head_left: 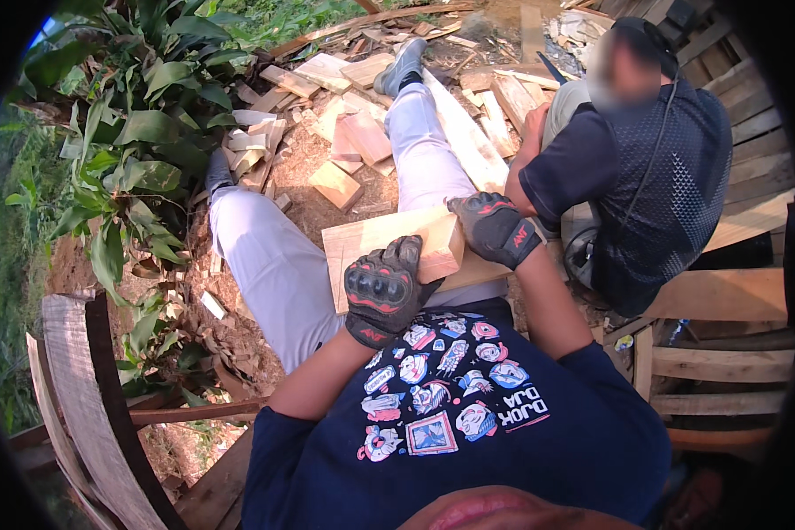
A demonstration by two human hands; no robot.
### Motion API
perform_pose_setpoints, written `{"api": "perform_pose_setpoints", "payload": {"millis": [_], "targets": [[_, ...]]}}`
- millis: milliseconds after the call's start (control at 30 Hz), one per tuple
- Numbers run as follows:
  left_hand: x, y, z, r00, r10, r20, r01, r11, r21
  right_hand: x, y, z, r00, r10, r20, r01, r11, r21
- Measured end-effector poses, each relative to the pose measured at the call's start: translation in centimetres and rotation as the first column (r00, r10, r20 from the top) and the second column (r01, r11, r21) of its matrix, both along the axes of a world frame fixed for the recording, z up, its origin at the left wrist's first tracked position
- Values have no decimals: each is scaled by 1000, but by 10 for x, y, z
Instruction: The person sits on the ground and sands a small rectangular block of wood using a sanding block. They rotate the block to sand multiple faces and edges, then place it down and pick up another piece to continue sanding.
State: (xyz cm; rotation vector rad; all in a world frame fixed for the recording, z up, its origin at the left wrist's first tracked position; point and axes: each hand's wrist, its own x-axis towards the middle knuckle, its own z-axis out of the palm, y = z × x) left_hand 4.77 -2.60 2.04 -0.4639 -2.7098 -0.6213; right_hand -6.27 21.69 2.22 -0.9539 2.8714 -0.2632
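A pale wooden block [382, 233] lies across my lap, its end face turned to the right. My left hand [385, 290], in a black glove with red trim, is closed over the block's near edge. At the block's far right corner is my right hand [495, 230], gloved alike, with its fingers curled in. Whether those fingers pinch the block or some small thing is hidden. Another flat wooden board [477, 272] shows under the block, between it and my legs.
Offcut blocks [336, 184] and sawdust cover the ground between my feet. Close on my right sits another person [632, 168] in a dark shirt. Broad-leaved plants [150, 124] grow at the left. Curved planks [720, 364] stack at the right; an upright plank [106, 406] stands at lower left.
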Motion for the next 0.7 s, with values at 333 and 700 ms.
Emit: {"api": "perform_pose_setpoints", "payload": {"millis": [333,700], "targets": [[-5,-2,-7,998,38,56,-41,997,58,-14,-1,-1,995,98,12,-98,995,-31],[-8,-2,-5,997,35,73,-37,999,30,-6,6,2,995,17,100,-13,999,-41]]}}
